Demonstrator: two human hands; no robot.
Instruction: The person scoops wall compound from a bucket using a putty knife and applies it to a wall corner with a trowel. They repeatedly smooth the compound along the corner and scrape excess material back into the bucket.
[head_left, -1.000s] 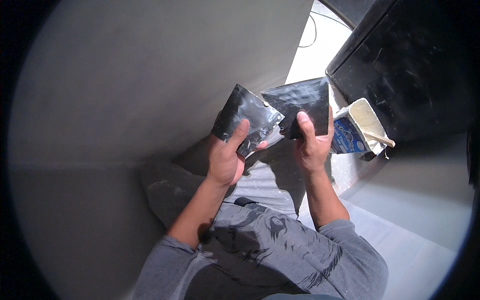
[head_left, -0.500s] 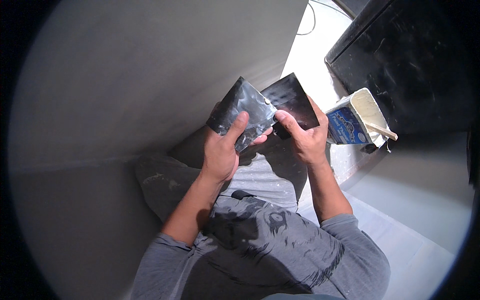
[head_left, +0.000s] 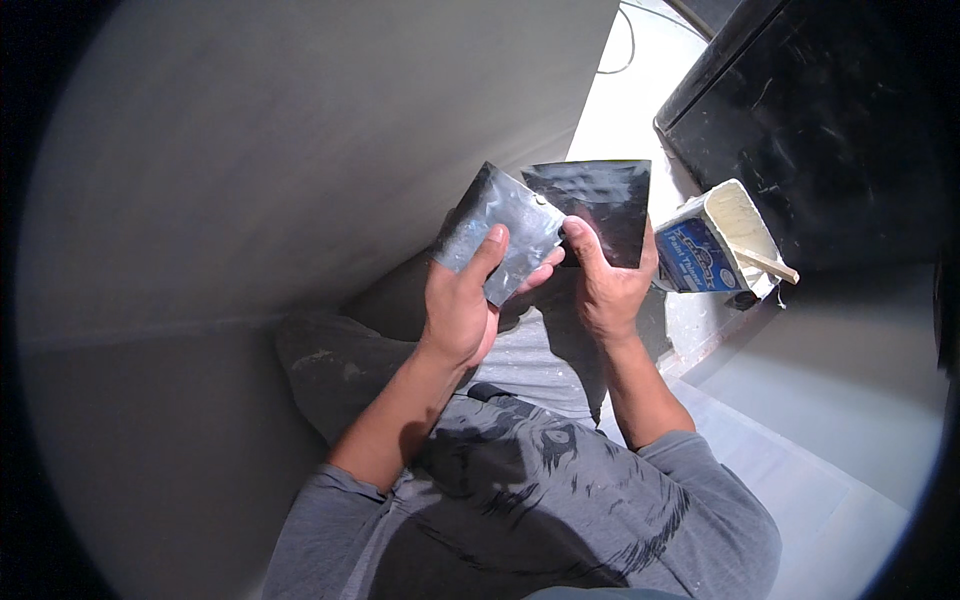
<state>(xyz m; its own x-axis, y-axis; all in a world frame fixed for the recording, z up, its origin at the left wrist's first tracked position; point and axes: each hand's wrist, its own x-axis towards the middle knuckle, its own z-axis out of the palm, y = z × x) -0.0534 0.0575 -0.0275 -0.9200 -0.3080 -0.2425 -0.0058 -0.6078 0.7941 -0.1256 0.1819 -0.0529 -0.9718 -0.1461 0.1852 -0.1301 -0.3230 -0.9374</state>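
Note:
My left hand (head_left: 462, 305) grips a thin, flat rectangular putty spreader (head_left: 515, 215), its thumb across the face and its fingers underneath. Pale smears streak that spreader's dark, shiny surface, and a small light lump sits near its right edge. Another dark spreader (head_left: 600, 205) is held by my right hand (head_left: 612, 290), upright and nearly square to view. My right thumb reaches the right corner of the left spreader, where the two blades come close or touch. Most of my right fingers are hidden behind the dark blade.
To the right, a tilted cut-open blue and white can (head_left: 700, 245) has cream paste on its inner walls and a wooden stick (head_left: 765, 262) in it. A large black box-like object (head_left: 800, 130) stands behind it. A grey wall (head_left: 250, 150) rises close on the left.
The right spreader has turned from slanted to nearly upright and swung right. My left hand and its spreader have shifted slightly right.

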